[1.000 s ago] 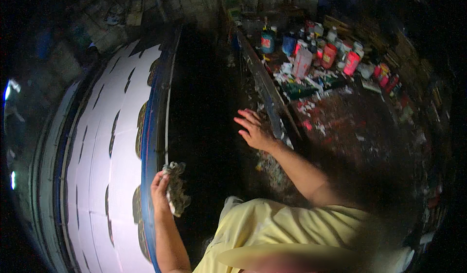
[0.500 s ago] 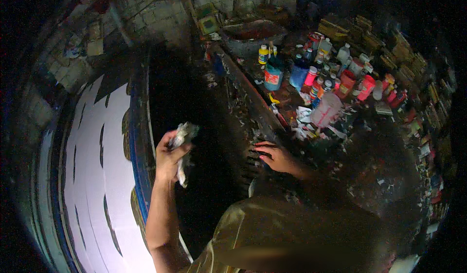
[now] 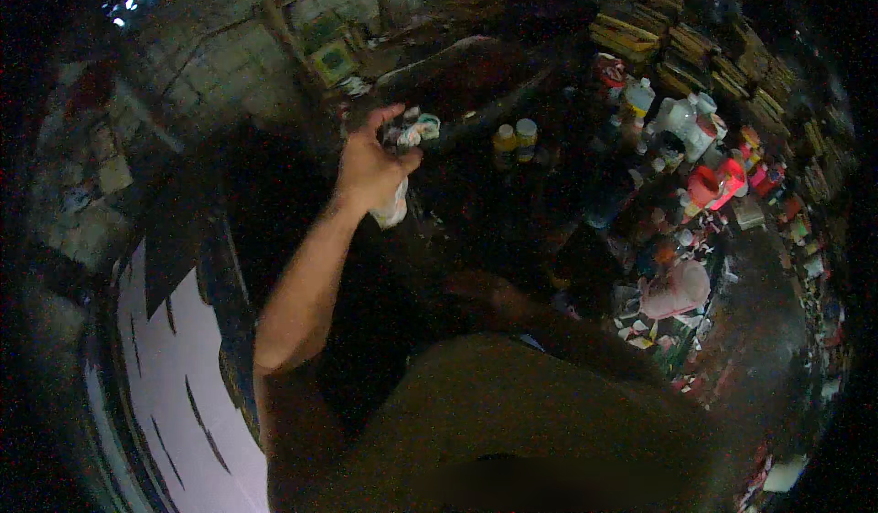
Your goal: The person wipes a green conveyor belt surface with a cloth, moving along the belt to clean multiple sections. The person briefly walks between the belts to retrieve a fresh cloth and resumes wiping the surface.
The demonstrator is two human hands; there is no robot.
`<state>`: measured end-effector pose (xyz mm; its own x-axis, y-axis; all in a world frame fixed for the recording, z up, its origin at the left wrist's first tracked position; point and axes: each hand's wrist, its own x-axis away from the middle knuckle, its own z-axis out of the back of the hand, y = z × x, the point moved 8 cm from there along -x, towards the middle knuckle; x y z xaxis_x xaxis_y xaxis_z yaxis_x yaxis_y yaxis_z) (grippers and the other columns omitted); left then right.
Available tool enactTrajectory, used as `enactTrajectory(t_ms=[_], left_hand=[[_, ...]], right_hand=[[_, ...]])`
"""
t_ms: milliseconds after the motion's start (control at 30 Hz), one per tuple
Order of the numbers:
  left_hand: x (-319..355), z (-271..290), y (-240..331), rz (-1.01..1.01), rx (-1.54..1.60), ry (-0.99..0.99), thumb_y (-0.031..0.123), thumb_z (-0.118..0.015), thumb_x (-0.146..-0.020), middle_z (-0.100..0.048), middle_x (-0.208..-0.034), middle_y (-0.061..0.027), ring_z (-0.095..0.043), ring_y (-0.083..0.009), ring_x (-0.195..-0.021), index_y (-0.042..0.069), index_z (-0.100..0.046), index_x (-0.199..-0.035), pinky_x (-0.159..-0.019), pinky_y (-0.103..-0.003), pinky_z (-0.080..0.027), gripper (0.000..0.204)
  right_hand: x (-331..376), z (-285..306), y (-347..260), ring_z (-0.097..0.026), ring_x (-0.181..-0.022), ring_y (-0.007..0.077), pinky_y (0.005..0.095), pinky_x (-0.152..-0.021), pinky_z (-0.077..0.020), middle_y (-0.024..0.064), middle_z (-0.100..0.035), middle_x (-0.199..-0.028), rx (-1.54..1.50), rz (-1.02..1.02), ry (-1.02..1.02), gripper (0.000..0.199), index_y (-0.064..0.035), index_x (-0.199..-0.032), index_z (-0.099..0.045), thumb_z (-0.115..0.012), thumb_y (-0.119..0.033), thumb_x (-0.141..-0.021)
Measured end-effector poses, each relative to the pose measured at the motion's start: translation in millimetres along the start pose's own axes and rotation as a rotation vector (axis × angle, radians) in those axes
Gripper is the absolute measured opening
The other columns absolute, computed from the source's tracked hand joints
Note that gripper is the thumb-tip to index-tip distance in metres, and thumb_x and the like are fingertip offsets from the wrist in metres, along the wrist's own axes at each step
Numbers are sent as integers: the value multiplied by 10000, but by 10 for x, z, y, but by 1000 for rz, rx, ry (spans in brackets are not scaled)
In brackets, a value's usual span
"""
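Looks like mid-wipe: left hand has its fingers clamped on a paint-stained rag, raised over the cluttered surface. Right hand's too dark to tell. Next it probably needs somewhere to set the rag.

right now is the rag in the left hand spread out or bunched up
Bunched up: the rag sits crumpled in the left hand, with a tail hanging below the palm.

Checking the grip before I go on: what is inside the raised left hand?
The left hand is closed on a crumpled, paint-stained white rag; one end hangs below the palm. Anything wrapped within the rag is covered.
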<state>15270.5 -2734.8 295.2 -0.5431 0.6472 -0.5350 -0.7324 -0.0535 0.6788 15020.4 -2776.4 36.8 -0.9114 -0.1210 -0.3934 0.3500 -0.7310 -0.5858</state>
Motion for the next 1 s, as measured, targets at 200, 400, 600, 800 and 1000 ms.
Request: enactTrajectory(t_ms=[200, 400, 600, 800, 1000], left_hand=[[-1606, -975, -770, -189, -201, -340, 220, -853, -852, -826, -983, -142, -804, -292, -887, 181, -726, -1467, -840, -444, -632, 630], [-2305, -1885, -2139, -171, -329, -797, 270, -852, -894, -817, -1005, -142, -796, -306, -903, 137, -713, -1460, -839, -462, -634, 597], [-2319, -2710, -2788, -412, -657, -1244, 273, -849, -918, -809, -1079, -143, -787, -308, -960, 90, -702, -1450, -860, -454, -633, 582], [-2249, -2990, -3093, -556, -738, -1364, 277, -846, -942, -801, -1152, -144, -779, -310, -1016, 43, -690, -1441, -880, -447, -633, 573], [-2361, -2905, -3135, -613, -586, -1248, 280, -844, -965, -792, -1226, -146, -770, -312, -1073, -4, -678, -1431, -901, -439, -633, 570]], right_hand=[[-455, 305, 439, -625, -1442, 411, 526, -1249, -495, 183, -653, -1569, 83, -167, 187, 521, -140, -1534, -681, -776, -153, -1022], [-662, 364, 722, -629, -1431, 423, 535, -1231, -511, 195, -650, -1565, 267, -427, 450, 527, -141, -1529, -685, -781, -145, -1011], [-922, 266, 641, -632, -1419, 434, 543, -1212, -527, 207, -647, -1562, 407, -667, 589, 533, -143, -1524, -689, -786, -137, -1001], [-1305, 346, 294, -653, -1363, 444, 532, -1123, -580, 208, -666, -1522, 484, -748, 644, 522, -143, -1484, -709, -807, -140, -971], [-1664, 623, 300, -664, -1315, 431, 526, -1095, -581, 190, -677, -1493, 608, -670, 671, 560, -91, -1463, -713, -829, -84, -915]])
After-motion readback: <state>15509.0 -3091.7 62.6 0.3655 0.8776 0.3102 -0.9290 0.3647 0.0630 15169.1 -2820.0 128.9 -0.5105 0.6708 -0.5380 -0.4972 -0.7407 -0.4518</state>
